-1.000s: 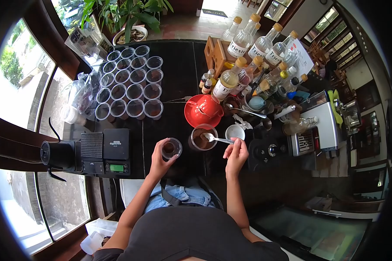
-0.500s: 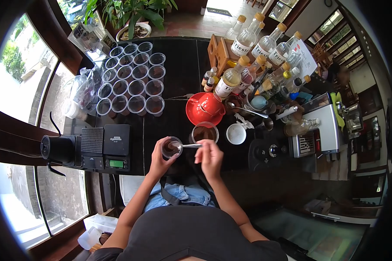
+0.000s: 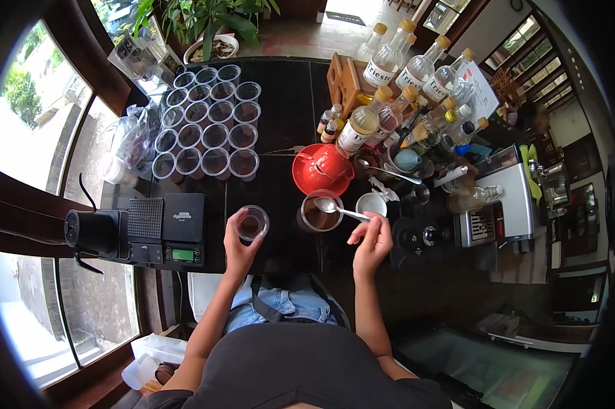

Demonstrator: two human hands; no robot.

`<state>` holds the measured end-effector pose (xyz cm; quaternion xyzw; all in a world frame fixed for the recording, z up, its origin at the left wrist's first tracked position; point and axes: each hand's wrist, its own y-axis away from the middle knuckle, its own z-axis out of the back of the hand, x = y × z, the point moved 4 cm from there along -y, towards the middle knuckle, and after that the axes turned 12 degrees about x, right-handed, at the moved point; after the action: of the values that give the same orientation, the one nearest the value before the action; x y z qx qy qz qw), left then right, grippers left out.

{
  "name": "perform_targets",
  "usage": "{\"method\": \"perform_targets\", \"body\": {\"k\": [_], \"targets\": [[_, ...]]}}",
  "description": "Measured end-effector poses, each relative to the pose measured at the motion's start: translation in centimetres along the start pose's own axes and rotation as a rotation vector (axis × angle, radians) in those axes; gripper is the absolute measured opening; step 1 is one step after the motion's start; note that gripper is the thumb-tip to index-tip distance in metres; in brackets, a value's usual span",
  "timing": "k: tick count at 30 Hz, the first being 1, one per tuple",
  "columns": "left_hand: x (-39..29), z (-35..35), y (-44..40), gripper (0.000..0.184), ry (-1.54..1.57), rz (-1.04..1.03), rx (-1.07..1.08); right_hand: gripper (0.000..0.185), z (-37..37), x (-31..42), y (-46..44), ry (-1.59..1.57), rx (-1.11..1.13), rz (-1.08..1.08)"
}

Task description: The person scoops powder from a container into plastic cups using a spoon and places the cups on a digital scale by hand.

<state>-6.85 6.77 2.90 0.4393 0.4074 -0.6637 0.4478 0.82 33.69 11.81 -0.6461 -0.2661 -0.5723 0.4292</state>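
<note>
My left hand [image 3: 239,244] is wrapped round a clear plastic cup [image 3: 253,223] with some brown powder at its bottom. Between the fingers of my right hand [image 3: 371,242] is the handle of a metal spoon [image 3: 348,213]. The spoon's bowl is over a larger clear container [image 3: 310,220] that holds brown powder. Just behind that container sits a red cup on a red saucer [image 3: 301,178]. A small white bowl [image 3: 371,204] stands right of the container, close to my right hand.
Rows of clear cups [image 3: 215,161] stand at the back left. A black scale [image 3: 184,221] and kettle [image 3: 93,234] are at the left. Labelled bottles [image 3: 357,129] crowd the back right, near a black device [image 3: 416,238] and a silver machine [image 3: 502,198].
Since half a second ago, the spoon has moved right, from the small cup to over the larger container. My left hand and its cup have shifted slightly left.
</note>
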Motion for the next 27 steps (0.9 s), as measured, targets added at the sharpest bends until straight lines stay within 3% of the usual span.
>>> {"method": "perform_targets", "body": {"k": [5, 7, 8, 21, 27], "targets": [[-1.3, -0.1, -0.2, 0.062, -0.042, -0.009, 0.028, 0.027, 1.2, -0.5, -0.1, 0.022, -0.038, -0.008], [-0.9, -0.5, -0.2, 0.063, 0.203, 0.100, 0.045, 0.027, 1.0, -0.7, 0.1, 0.023, -0.030, -0.023], [-1.7, -0.2, -0.2, 0.062, -0.071, -0.016, 0.052, 0.027, 0.7, -0.8, 0.2, 0.033, -0.010, -0.027], [-1.0, -1.1, 0.4, 0.065, -0.021, -0.029, 0.149, 0.017, -1.1, -2.5, -0.7, 0.389, 0.117, 0.028], [-0.5, -1.7, 0.5, 0.067, -0.010, -0.034, 0.188, 0.019, -1.6, -2.6, -1.0, 0.387, 0.170, -0.009]]}}
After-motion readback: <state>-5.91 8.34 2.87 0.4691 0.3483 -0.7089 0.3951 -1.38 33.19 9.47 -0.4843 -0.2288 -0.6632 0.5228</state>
